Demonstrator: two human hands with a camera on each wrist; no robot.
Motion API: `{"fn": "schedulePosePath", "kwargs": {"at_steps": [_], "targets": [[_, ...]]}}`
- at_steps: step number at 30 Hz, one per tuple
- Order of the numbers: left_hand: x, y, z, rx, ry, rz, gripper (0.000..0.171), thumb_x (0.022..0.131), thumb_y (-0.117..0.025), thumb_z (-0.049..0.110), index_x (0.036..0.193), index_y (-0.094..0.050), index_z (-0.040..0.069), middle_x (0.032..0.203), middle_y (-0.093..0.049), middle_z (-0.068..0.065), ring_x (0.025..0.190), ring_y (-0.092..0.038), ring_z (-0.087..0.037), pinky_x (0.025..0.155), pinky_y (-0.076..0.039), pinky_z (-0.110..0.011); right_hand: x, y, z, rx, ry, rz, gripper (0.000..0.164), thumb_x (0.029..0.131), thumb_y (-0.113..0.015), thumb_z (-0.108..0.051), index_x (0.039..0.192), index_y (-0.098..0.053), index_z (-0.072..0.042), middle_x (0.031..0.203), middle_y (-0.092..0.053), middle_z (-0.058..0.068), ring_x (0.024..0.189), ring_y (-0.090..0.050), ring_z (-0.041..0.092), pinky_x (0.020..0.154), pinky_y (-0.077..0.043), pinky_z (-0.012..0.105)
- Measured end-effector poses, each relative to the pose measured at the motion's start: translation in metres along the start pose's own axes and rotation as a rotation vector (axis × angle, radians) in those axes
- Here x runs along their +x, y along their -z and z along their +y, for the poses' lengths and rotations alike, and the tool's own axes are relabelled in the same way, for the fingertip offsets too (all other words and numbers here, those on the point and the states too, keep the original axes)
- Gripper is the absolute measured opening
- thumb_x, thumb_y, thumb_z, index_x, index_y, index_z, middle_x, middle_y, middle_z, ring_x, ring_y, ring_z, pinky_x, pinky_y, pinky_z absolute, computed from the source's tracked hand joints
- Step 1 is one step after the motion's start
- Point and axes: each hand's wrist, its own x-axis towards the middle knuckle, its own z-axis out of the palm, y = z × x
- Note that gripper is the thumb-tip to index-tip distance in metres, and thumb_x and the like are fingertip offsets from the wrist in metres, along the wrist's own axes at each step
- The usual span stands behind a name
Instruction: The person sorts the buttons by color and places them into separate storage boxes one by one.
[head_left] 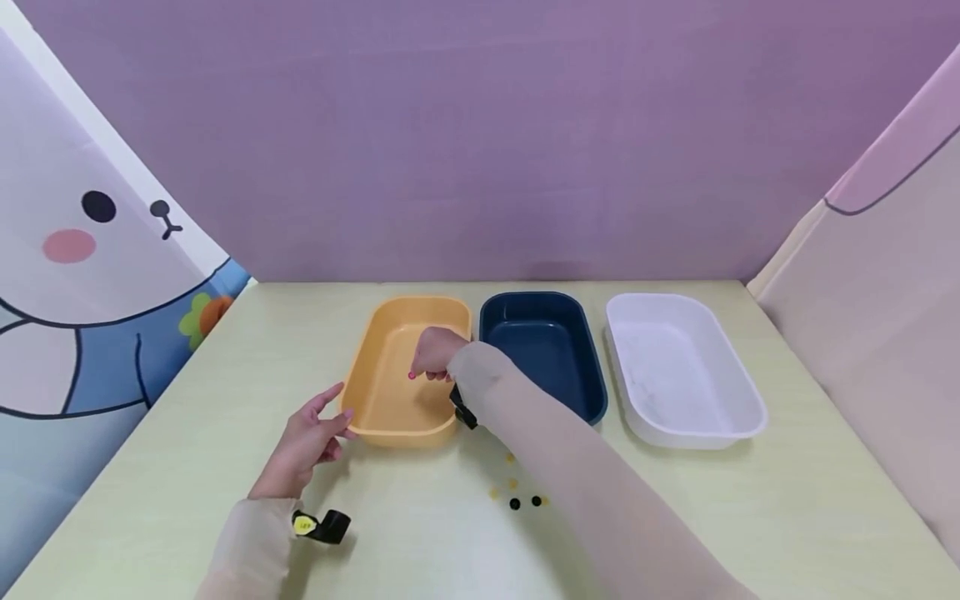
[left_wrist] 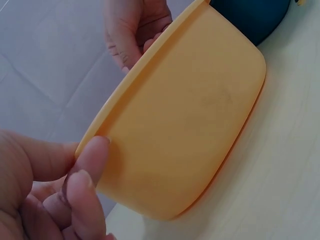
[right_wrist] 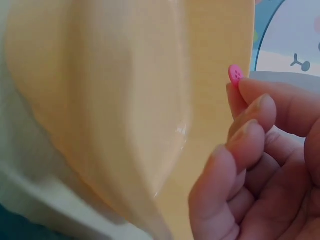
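Note:
A pink button [right_wrist: 235, 75] with small holes is pinched between the thumb and forefinger of my right hand [head_left: 437, 350]. That hand is over the inside of a yellow-orange tray [head_left: 401, 438], its other fingers curled in the right wrist view. My left hand [head_left: 306, 442] holds the tray's near left corner, thumb and forefinger on its rim, as the left wrist view [left_wrist: 175, 110] also shows. The right forearm hides part of a dark blue tray [head_left: 536, 350] beside it. Whatever lies under the right hand in the yellow-orange tray is hidden.
A white tray [head_left: 675, 367] stands to the right of the dark blue one. Several small yellow discs [head_left: 513, 483] and black discs [head_left: 514, 504] lie on the table in front, beside the right forearm. Purple cloth [head_left: 495, 167] hangs behind the table.

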Motion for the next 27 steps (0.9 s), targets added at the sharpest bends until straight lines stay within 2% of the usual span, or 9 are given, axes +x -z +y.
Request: {"fn": "schedulePosePath", "kwargs": {"at_steps": [6,12,21,27], "targets": [[-0.002,-0.002,0.000,-0.001,-0.006,0.001,0.062,0.099,-0.052,0.011,0.153,-0.021,0.007,0.063,-0.064,0.006,0.042,-0.047,-0.006,0.047,-0.040,-0.021,0.008,-0.001,-0.004,-0.017,-0.043,-0.003,0.024,0.086,-0.070,-0.013,0.062,-0.064,-0.008,0.049,-0.048,0.002,0.039,-0.038,0.012,0.038,-0.035,0.023],[-0.004,0.000,0.001,0.006,0.003,0.006,0.061,0.099,-0.051,0.011,0.152,-0.020,0.007,0.063,-0.064,0.005,0.043,-0.048,-0.006,0.047,-0.041,-0.021,0.012,-0.005,-0.008,-0.047,-0.045,-0.007,0.028,0.085,-0.071,-0.015,0.060,-0.060,-0.007,0.049,-0.049,0.002,0.038,-0.039,0.012,0.038,-0.036,0.023],[-0.005,0.003,0.003,0.001,-0.012,0.004,0.061,0.099,-0.052,0.011,0.152,-0.022,0.007,0.063,-0.064,0.005,0.041,-0.045,-0.005,0.045,-0.040,-0.020,0.010,-0.007,-0.011,-0.067,-0.066,-0.001,0.036,0.085,-0.072,-0.017,0.056,-0.053,-0.008,0.049,-0.048,0.002,0.039,-0.039,0.012,0.040,-0.037,0.023],[-0.005,0.005,0.003,0.009,-0.007,0.012,0.061,0.099,-0.053,0.011,0.152,-0.023,0.007,0.063,-0.064,0.005,0.040,-0.045,-0.006,0.044,-0.040,-0.020,-0.003,-0.006,-0.017,-0.069,-0.057,0.004,0.024,0.087,-0.069,-0.013,0.065,-0.064,-0.006,0.048,-0.047,0.001,0.039,-0.038,0.010,0.041,-0.035,0.022]]}}
